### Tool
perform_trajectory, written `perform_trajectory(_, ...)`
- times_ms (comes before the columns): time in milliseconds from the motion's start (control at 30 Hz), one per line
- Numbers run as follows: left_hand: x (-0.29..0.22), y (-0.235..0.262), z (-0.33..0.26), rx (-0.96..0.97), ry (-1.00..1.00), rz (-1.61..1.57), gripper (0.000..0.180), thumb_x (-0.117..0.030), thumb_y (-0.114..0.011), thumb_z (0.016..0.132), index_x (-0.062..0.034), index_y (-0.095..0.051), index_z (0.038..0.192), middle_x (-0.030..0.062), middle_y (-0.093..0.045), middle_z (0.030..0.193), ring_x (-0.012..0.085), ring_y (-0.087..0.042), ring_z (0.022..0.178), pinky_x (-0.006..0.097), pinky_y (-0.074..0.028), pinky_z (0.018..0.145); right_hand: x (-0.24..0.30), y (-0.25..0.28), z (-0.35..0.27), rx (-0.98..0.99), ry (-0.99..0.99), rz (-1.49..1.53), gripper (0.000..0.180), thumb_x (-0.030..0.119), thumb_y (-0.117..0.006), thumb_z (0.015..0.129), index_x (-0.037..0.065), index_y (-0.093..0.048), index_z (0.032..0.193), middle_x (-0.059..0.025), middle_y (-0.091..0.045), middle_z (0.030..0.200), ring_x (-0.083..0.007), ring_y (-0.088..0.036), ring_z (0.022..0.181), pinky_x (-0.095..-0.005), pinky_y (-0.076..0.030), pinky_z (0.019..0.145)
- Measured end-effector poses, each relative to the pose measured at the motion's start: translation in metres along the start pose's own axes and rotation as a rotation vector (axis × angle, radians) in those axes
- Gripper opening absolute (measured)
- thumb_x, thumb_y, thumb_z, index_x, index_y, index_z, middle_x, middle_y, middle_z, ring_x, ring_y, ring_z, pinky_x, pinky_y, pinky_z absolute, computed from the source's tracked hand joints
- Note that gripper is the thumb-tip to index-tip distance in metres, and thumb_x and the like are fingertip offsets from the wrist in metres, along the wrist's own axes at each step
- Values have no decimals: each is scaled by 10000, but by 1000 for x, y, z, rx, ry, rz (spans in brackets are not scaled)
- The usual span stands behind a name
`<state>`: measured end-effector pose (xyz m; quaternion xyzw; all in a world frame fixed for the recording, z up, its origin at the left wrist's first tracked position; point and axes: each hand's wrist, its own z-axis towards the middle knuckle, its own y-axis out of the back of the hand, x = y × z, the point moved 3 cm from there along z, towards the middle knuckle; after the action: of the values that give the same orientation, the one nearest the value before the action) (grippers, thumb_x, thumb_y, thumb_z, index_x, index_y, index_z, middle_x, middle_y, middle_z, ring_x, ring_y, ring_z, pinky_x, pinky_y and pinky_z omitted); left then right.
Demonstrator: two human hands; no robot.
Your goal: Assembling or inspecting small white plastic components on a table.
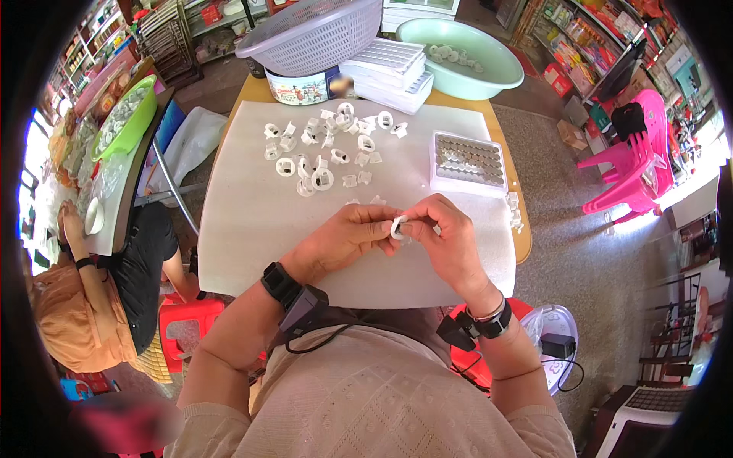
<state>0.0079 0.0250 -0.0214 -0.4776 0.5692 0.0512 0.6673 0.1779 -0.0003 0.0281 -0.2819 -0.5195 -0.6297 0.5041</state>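
My left hand (343,238) and my right hand (447,238) meet over the near part of a white mat (252,229) and together pinch a small white plastic ring part (398,227) between their fingertips. Farther out on the mat lie several more small white plastic parts (324,149), scattered loosely. To the right stands a white tray (468,162) filled with rows of small pieces. A few loose white parts (513,211) sit at the mat's right edge.
At the table's far end are a lilac plastic basket (313,34), a stack of white trays (388,70) and a pale green basin (456,47) with white parts. A person sits at another table on my left. Pink chairs (630,160) stand to the right.
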Motion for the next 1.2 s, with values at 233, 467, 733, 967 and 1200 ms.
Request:
perform_trajectory(233, -3, -2, 0, -18, -31, -81, 292, -130, -579, 941, 6, -557, 1198, 63, -633, 1038, 141, -623, 877, 278, -523, 762, 21, -3, -3, -44, 255, -242, 275, -27, -625, 769, 10, -602, 1041, -135, -608, 941, -302, -625, 808, -374, -524, 678)
perform_trajectory(467, -3, -2, 1, -40, -43, -55, 279, -158, -599, 934, 13, -571, 1153, 68, -635, 1001, 144, -620, 853, 282, -518, 758, 26, -9, -3, -89, 400, -432, 256, -25, -633, 744, 8, -594, 995, -116, -595, 902, -298, -610, 787, -381, -519, 657)
perform_trajectory(733, -4, -2, 2, -57, -60, -9, 319, -197, -637, 910, 7, -582, 1149, 61, -636, 986, 144, -617, 852, 283, -514, 734, 15, -8, -2, -103, 359, -334, 274, -39, -649, 744, 2, -611, 1012, -146, -620, 985, -295, -639, 774, -346, -529, 659)
perform_trajectory(967, -4, -1, -1, -43, -30, -57, 262, -163, -598, 936, 11, -588, 1132, 77, -638, 1017, 138, -610, 858, 282, -511, 755, 27, -10, -12, -190, 337, -279, 410, -54, -642, 711, 19, -560, 1106, -166, -588, 987, -354, -571, 880, -419, -489, 761)
perform_trajectory(1200, -6, -6, 2, -47, -25, -50, 326, -170, -589, 940, 27, -548, 1197, 78, -613, 1107, 145, -606, 1000, 290, -508, 879, 16, -21, -12, -127, 452, -311, 433, -72, -630, 707, 16, -511, 1114, -146, -587, 968, -333, -551, 817, -415, -475, 723)
